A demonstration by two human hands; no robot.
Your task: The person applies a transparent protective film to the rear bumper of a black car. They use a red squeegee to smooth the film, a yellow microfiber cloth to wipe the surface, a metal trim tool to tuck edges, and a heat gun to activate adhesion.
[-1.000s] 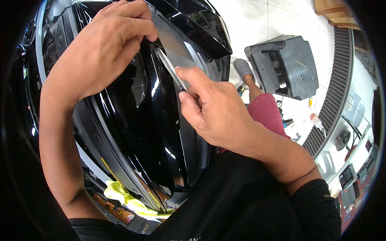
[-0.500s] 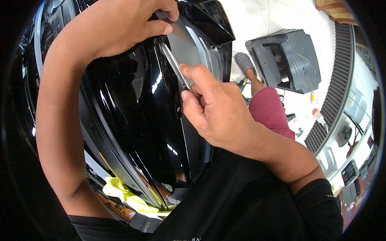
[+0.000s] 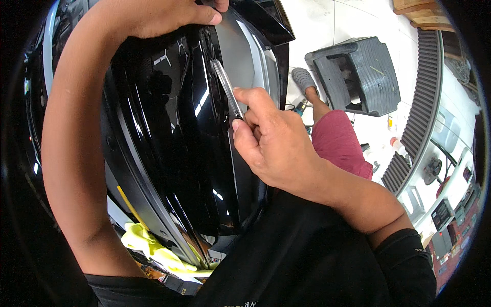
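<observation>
A large glossy black curved panel (image 3: 169, 153) fills the left and middle of the head view, with a grey section (image 3: 240, 56) near its top. My left hand (image 3: 163, 13) grips the panel's upper edge, thumb pressed on the black surface. My right hand (image 3: 276, 143) pinches a thin, silvery transparent strip (image 3: 225, 84) that runs along the seam between the black and grey parts, thumb and fingers closed on its lower end.
A grey plastic step stool (image 3: 358, 74) stands on the white floor at upper right. My knee in red shorts (image 3: 340, 143) and a grey shoe (image 3: 303, 78) show beside it. A yellow cloth (image 3: 148, 245) lies below the panel. A ribbed dark mat (image 3: 414, 128) curves along the right.
My left hand has slid up to the top edge of the panel. My right hand has moved down and right, pulling the thin strip further out along the seam.
</observation>
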